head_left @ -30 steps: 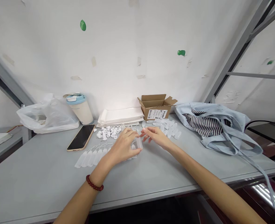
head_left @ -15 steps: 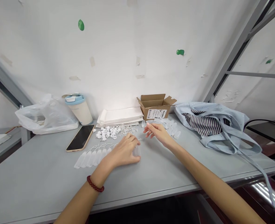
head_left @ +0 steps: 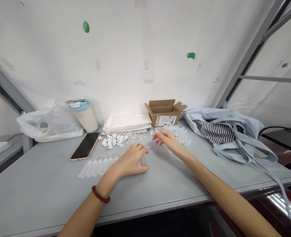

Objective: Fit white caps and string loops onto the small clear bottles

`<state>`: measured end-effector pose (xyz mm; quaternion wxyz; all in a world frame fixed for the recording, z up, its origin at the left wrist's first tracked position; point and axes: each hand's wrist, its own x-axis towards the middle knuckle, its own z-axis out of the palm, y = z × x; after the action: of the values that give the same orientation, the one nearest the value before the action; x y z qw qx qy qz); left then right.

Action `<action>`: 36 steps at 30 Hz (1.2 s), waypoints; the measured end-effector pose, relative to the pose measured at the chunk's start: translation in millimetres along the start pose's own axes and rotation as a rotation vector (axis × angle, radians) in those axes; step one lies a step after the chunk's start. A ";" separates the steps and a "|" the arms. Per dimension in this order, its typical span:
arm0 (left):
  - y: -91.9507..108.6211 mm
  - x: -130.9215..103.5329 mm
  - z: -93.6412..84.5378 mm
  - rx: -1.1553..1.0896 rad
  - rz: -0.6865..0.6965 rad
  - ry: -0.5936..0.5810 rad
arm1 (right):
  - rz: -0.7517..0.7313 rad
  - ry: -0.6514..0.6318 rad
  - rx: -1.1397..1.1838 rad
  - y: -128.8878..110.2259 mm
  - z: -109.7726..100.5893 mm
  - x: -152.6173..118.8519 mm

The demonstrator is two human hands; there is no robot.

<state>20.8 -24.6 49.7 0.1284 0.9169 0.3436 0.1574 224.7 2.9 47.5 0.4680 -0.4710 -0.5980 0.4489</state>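
Now, my left hand is arched over small clear tubes on the table, the thumb at their near end and the fingertips toward their far end. If it really grips them, I cannot tell. Their long axis runs from near to far, and they lie just under my left hand, which is the nearer one. My right hand is farther and to the right, half open with its fingers loosely bent; I see nothing in it. Just beyond it lies a loose pile of clear tubes. On the left, a row of tubes with strings is laid side by side, and on its far side are white caps and loose strings.

At the far side, the cardboard box stands with flaps open, but its inside is hidden. The fabric bag on the right holds a striped cloth. On the far left, the plastic bag has something unclear inside, beside a lidded cup.
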 end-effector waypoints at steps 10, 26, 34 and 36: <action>0.9 -0.8 -3.2 -0.035 -0.037 -0.003 | -0.006 0.013 -0.015 -1.7 -1.5 1.2; -63.0 3.6 -3.1 0.134 -0.208 0.473 | -0.362 0.145 -0.863 35.1 -18.8 22.5; -84.3 -1.7 -8.9 0.169 -0.246 0.432 | -0.256 0.017 -1.135 35.3 -22.1 22.8; -86.2 -1.3 -7.2 0.159 -0.230 0.431 | -0.250 0.004 -1.140 35.6 -21.8 22.9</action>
<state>-33.7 38.4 26.4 -0.0031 0.8243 0.4764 0.3060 248.6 32.9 19.2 0.1911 -0.5753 -0.7953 -0.0035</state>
